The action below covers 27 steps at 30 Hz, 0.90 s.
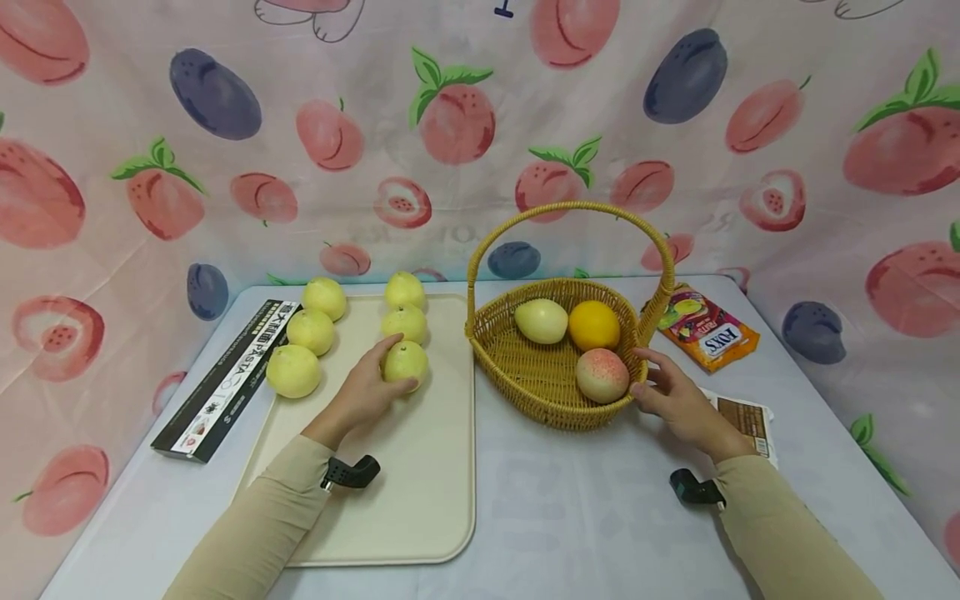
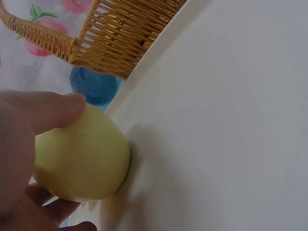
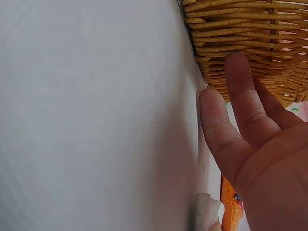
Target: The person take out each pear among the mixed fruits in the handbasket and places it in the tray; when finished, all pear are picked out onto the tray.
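Note:
My left hand (image 1: 369,387) grips a round pale yellow fruit (image 1: 406,367) over the tray (image 1: 420,492), thumb on one side and fingers on the other. In the left wrist view the same fruit (image 2: 84,156) shows a smooth skin, its shadow falling close beside it. To the right stands a wicker basket (image 1: 517,392) with a tall arched handle; inside lie a pale yellow-green fruit (image 1: 542,322), an orange (image 1: 594,326) and a peach (image 1: 602,376). My right hand (image 1: 678,400) holds the basket's right rim, with extended fingers (image 3: 239,79) against the outer weave.
More pale yellow fruits (image 1: 311,332) stand in two rows on the tray. Left of them lies a long black-and-white pasta box (image 1: 232,375). A red-orange snack packet (image 1: 705,329) and a brown-and-white packet (image 1: 742,421) lie right of the basket. A fruit-print cloth (image 1: 480,192) hangs behind.

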Each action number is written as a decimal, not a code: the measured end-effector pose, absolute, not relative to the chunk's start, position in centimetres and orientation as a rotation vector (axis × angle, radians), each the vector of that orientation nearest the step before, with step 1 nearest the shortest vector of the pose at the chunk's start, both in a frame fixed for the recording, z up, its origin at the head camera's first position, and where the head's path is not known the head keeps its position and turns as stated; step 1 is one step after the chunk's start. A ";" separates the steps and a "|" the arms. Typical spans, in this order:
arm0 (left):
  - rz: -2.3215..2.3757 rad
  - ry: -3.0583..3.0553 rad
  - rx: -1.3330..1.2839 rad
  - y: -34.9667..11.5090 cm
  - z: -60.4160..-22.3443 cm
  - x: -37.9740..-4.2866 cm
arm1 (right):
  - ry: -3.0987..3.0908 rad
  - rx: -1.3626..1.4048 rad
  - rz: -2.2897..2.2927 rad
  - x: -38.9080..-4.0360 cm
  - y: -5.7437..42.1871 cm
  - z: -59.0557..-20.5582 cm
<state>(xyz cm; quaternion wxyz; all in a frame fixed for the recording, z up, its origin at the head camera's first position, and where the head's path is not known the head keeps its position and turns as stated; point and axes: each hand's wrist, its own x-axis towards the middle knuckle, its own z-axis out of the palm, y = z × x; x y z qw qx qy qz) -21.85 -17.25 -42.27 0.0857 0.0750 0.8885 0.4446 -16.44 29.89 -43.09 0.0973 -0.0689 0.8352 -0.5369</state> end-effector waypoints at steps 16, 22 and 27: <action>1.357 2.667 0.221 -17.0 -42.6 -22.2 | 2.472 -0.200 -1.582 -16.4 29.6 -42.8; 1.353 2.667 0.207 -17.0 -42.6 -22.2 | 2.474 -0.198 -1.583 -16.3 29.8 -42.9; 1.341 2.673 0.194 -17.0 -42.7 -22.1 | 2.470 -0.197 -1.588 -16.3 29.8 -43.0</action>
